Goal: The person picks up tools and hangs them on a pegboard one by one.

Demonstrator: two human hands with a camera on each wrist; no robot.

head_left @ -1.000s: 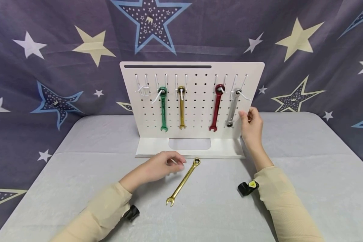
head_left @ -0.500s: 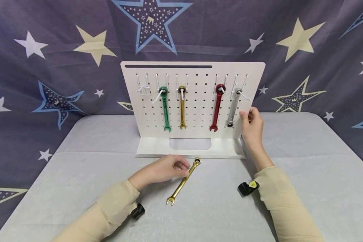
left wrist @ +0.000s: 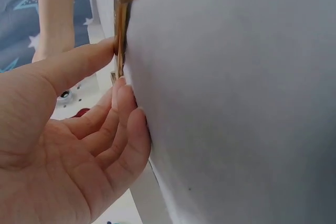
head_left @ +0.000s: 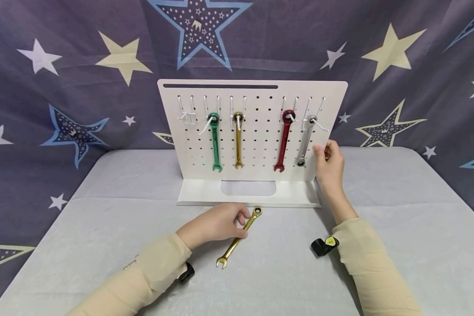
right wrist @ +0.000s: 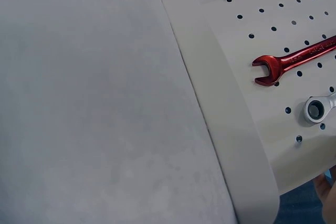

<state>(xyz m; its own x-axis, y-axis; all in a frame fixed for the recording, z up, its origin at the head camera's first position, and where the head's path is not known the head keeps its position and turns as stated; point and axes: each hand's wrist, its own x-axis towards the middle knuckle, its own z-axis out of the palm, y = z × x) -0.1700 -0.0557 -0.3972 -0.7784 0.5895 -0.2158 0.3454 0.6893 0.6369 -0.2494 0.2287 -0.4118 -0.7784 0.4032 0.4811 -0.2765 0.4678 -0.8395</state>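
Note:
A gold combination wrench lies slanted on the table, ring end away from me. My left hand is over its middle; in the left wrist view, thumb and fingertips of this hand pinch the gold shaft from two sides. My right hand grips the right edge of a white pegboard, thumb in front, the other fingers partly hidden. On the board's hooks hang a green wrench, another gold wrench, a red wrench and a silver wrench.
A free white hook sits at the board's upper left. The board's base has a cut-out and a front lip just behind the loose wrench. Grey cloth covers the table, and a star-patterned curtain hangs behind.
My left hand has moved right and slightly nearer to me, from beside the loose gold wrench onto its shaft. The hanging green wrench has swung a little. My right hand stays put.

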